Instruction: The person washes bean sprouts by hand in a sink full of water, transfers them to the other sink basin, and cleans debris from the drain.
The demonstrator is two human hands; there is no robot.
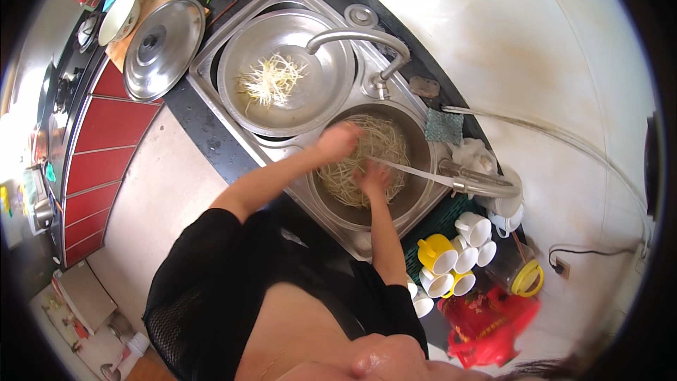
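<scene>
Long pale bean sprouts [384, 142] fill much of the round sink bowl [416, 201]. My left hand [340, 141] is over the sprouts at the bowl's left edge, its fingers curled in; what they hold, if anything, is too blurred to make out. Lower in the same bowl, my right hand [374, 178] touches the sprouts with fingers apart. A thin stream of water [416, 172] runs from the tap [486, 183] on the right toward my hands. In the wide metal basin [324, 99] to the upper left lies a smaller heap of white sprouts [273, 80].
A second curved tap [367, 34] arches over the wide basin. A steel lid [163, 49] leans at the left by a cutting board [151, 1]. White and yellow mugs [438, 254] stand right of the sink, near a red bag-like thing [486, 321]. A green scrubbing pad [444, 126] lies behind.
</scene>
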